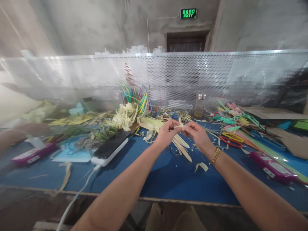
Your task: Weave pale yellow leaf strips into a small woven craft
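Both my hands meet above the middle of the blue table [168, 175]. My left hand [166, 133] and my right hand [198, 134] pinch the top of a bundle of pale dried corn-husk strips [181, 144], whose ends hang down onto the table. A gold bracelet sits on my right wrist. A small curl of husk [201, 166] lies loose just below my right hand. A heap of pale husks [125, 117] and an unpeeled husk piece [150, 123] lie behind my left hand.
A black-and-white power strip [109, 149] with a cable lies left. Red scissors [228, 139] and colourful strips [231, 120] lie right, two magenta tools [271, 166] [32, 154] at either side. A glass jar [199, 105] stands before a perforated metal screen [216, 77].
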`<state>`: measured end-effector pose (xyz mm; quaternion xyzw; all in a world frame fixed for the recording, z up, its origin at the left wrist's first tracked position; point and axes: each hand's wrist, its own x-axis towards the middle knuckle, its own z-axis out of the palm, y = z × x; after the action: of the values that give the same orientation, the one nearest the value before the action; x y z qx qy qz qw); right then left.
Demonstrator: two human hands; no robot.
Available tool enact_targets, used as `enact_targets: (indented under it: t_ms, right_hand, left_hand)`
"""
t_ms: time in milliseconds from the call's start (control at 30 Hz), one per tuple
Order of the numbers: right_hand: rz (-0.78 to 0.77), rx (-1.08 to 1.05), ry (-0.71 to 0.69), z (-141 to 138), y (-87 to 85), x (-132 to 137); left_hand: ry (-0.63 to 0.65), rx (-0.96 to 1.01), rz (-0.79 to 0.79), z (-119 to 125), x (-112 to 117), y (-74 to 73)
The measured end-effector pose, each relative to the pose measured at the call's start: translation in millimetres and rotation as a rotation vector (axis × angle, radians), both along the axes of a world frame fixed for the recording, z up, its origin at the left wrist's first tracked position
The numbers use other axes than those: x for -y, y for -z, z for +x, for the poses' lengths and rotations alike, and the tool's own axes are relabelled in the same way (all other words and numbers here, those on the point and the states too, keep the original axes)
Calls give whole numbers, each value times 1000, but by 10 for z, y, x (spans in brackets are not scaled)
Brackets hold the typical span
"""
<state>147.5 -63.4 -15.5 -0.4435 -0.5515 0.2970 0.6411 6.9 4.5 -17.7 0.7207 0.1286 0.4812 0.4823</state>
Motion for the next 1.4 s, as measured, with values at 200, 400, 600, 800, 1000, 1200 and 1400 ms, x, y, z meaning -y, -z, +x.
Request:
enact_targets:
  t_ms: [200,400,600,800,1000,1200,1400]
  right_hand:
    - [-39,106,96,147,-48,-34]
    - [-151,193,-38,183,-42,-27]
    - [-87,166,53,54,43,-28]
    - [-32,207,136,-20,93,-49]
    - [-28,141,204,-58,68,-43]
    - [8,158,245,-56,59,-46]
    - [7,132,266,-6,92,-54]
  left_hand:
    - [-21,-151,25,-36,-38,-34]
    - [78,-250,-73,-100,18,-98]
    - [147,-269,-500,-80,116,-91]
    - [142,-212,-630,-74,64,-95]
    - [254,-190,-696,-84,87,-113]
    - [330,-150,-683,-92,97,-92]
    - [236,20,-685,-48,79,-43]
